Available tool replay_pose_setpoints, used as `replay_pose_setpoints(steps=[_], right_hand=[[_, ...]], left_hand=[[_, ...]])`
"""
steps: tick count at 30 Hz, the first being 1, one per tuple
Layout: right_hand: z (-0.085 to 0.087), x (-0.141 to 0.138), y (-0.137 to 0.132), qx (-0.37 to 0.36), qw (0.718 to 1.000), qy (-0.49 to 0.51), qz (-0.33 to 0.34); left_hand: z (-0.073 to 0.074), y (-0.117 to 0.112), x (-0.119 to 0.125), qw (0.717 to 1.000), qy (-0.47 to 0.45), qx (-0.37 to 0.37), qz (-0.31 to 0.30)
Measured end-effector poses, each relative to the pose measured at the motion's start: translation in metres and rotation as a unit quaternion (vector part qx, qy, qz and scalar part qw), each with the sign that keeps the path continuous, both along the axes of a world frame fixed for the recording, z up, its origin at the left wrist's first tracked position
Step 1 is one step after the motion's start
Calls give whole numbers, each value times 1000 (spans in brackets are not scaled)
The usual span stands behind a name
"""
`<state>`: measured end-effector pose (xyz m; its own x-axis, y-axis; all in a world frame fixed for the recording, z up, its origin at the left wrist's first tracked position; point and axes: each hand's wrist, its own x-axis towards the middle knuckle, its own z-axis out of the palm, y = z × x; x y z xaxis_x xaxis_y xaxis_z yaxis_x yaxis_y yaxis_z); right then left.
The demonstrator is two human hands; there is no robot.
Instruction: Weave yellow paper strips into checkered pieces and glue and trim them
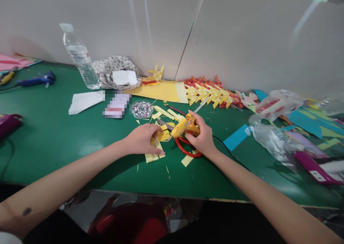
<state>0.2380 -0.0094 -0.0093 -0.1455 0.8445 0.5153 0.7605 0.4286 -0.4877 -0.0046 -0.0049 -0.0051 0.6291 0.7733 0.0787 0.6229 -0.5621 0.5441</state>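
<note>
My right hand is closed around a yellow hot glue gun, whose nozzle points down and left. A clear glue stick juts from its back end. Red-handled scissors lie partly beneath the gun, their blades toward the left. My left hand curls over yellow paper strips on the table, its thumb and fingers at their edges; part of the strips is hidden under it. More cut strips lie just beyond, near a clear round case of small googly eyes.
Behind stand a water bottle and a patterned cloth bag. Folded-paper fish lie along the wall. Plastic bags and blue paper are at right. A blue glue gun lies at left. The black cord runs toward the front edge.
</note>
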Motion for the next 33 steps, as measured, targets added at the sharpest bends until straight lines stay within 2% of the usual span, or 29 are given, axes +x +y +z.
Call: replay_pose_setpoints(steps=[4, 8, 11, 16, 21, 29, 33], right_hand=[[0, 0, 0, 5, 1000, 1, -4], [0, -1, -1, 11, 1000, 7, -24], [1, -2, 0, 23, 999, 9, -36], [14, -5, 5, 41, 998, -16, -38], [35, -20, 2, -15, 997, -53, -54], [51, -59, -16, -129, 982, -139, 23], [49, -65, -18, -100, 976, -195, 10]], left_hand=[[6, -2, -1, 1000, 20, 1, -8], [10, 6, -15, 989, -68, -125, -32], [13, 11, -25, 977, -133, -163, -25], [20, 14, -30, 971, -193, -139, 25], [25, 21, -34, 943, -281, -152, 90], [25, 24, -31, 914, -309, -241, 104], [29, 33, -24, 919, -263, -279, 93]])
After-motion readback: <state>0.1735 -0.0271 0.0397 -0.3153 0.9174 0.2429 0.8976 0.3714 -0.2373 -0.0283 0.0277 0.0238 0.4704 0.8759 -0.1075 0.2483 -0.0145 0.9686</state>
